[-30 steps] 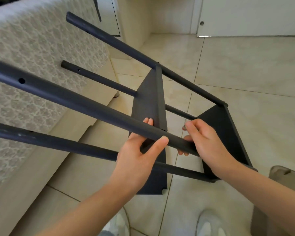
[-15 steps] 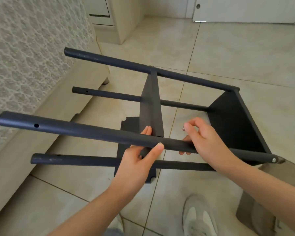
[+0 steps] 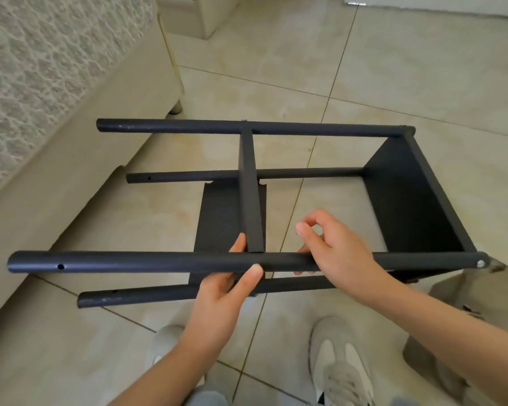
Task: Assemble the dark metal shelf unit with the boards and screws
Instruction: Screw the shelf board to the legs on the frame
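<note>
- The dark shelf unit (image 3: 320, 130) lies on its side, held above the tiled floor (image 3: 393, 83) – its four poles run left to right across the view.
- Two boards are fitted: a middle board (image 3: 249, 200) seen nearly edge-on, and an end board (image 3: 414, 206) at the right.
- A screw (image 3: 480, 263) shows in the right tip of the near pole (image 3: 159, 260).
- The left hand (image 3: 220, 288) grips the near pole by the middle board, thumb over the front.
- The right hand (image 3: 338, 253) sits over the same pole, lower fingers curled under it, index and thumb arched above – whether they pinch anything I cannot tell.
- A loose board (image 3: 220, 224) lies below the frame.
- A lace-covered sofa (image 3: 56, 68) stands at the left; grey shoes (image 3: 340, 367) show below.
</note>
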Motion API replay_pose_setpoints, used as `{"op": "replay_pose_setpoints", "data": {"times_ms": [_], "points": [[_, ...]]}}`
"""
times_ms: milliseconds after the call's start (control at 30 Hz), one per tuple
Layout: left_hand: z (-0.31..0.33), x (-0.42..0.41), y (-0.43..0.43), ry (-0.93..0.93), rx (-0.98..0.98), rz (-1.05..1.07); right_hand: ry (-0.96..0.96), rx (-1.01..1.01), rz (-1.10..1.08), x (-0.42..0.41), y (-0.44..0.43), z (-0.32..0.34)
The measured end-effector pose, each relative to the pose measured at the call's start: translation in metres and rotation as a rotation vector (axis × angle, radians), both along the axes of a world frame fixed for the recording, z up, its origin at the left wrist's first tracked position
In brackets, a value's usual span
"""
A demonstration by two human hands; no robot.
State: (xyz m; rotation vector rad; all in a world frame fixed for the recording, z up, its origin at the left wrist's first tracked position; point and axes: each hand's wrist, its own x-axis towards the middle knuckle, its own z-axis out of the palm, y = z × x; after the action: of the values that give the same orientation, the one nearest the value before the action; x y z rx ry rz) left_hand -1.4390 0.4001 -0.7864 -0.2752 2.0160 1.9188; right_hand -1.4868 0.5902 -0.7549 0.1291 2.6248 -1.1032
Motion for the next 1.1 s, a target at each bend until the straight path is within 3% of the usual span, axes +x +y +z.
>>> {"op": "replay_pose_setpoints", "data": {"times_ms": [267, 567, 700, 800, 867, 933, 1033, 1100], "points": [[-0.008, 0.005, 0.002, -0.023, 0.01, 0.06, 0.039, 0.066, 0.021, 0.0, -0.002, -0.013], [-0.005, 0.003, -0.005, -0.124, -0.184, 0.068, 0.105, 0.183, 0.053, -0.001, -0.011, -0.035], [0.006, -0.01, -0.015, -0.128, -0.419, -0.028, 0.109, 0.191, 0.046, -0.004, -0.011, -0.035], [0.021, -0.016, -0.022, -0.113, -0.782, -0.122, 0.106, 0.191, 0.056, -0.003, -0.011, -0.033], [0.029, -0.021, -0.027, 0.066, -1.104, -0.18, 0.1, 0.189, 0.062, -0.003, -0.011, -0.032], [0.039, -0.027, -0.028, 0.425, -1.278, -0.201, 0.095, 0.186, 0.064, -0.002, -0.01, -0.031], [0.053, -0.045, -0.031, 0.734, -1.306, -0.25, 0.089, 0.177, 0.064, -0.002, -0.011, -0.03], [0.05, -0.061, -0.035, 0.716, -1.32, -0.476, 0.073, 0.176, 0.067, -0.002, -0.011, -0.03]]}}
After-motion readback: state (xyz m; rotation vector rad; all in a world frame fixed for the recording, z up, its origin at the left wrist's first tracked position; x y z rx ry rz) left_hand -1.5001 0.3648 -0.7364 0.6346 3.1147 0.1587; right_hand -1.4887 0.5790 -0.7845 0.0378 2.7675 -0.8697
